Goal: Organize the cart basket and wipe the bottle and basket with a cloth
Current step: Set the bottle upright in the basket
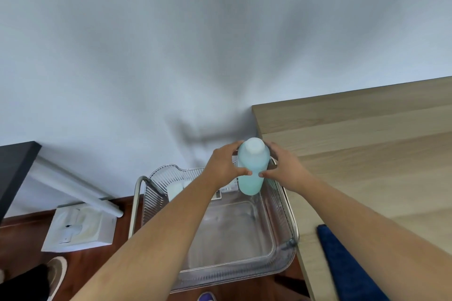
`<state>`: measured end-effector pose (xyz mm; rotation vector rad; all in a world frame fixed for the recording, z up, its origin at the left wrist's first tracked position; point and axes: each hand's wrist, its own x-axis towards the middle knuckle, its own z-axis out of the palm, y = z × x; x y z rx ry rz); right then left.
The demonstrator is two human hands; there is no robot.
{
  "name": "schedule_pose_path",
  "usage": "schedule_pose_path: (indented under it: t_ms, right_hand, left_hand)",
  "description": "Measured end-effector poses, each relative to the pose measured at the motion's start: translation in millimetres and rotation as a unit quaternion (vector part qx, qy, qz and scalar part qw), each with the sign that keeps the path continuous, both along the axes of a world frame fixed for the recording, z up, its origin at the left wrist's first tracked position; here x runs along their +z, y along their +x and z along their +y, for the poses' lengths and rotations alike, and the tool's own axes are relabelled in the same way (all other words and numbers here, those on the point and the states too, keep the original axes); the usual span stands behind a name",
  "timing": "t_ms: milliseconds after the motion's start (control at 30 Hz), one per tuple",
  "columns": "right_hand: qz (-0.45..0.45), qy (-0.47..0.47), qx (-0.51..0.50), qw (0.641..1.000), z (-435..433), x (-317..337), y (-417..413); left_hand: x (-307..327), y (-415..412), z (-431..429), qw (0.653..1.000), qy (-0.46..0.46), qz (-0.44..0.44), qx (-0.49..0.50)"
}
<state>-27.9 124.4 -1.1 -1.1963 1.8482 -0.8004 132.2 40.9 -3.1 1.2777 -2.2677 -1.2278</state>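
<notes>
**Both hands clasp the blue bottle at the far end of the basket**

Head view: Just right of centre in the lower half of the frame, a pale blue bottle (253,168) with a white cap stands upright, its base at the far right corner of the clear ribbed basket (281,212). The left hand (223,166) wraps it from the left and the right hand (285,168) from the right, fingers curled round the body and the two thumbs nearly meeting on its near side. The basket sits in a pale metal cart frame (136,199), and most of its floor is bare; white containers (176,189) lie at its far left, partly hidden by the left forearm. A wooden bench (367,142) fills the right of the frame, just beside the basket, with a dark blue cloth (342,269) lying on its near edge at lower right. At lower left, a white box (80,230) rests on the dark wooden floor (22,225).
</notes>
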Motion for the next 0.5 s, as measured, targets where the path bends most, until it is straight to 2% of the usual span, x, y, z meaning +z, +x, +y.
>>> schedule_pose_path:
  t_ms: [167,233,300,400,500]
  right_hand:
    - [0.001,-0.007,-0.038,0.999,13,4,3]
    - [-0.019,-0.032,-0.080,0.996,25,7,8]
    - [0.002,-0.060,-0.094,0.994,41,7,18]
    - [0.086,-0.098,-0.049,0.990,66,-4,43]
    - [0.115,-0.124,0.018,0.985,76,-25,71]
  left_hand:
    - [1,8,5,1.000,0.024,-0.013,0.001]
    - [2,16,10,1.000,0.014,-0.024,0.008]
    - [-2,30,16,0.999,-0.012,-0.030,0.022]
    - [-18,57,34,0.996,-0.055,-0.042,0.048]
    - [-49,85,53,0.989,-0.090,-0.108,0.051]
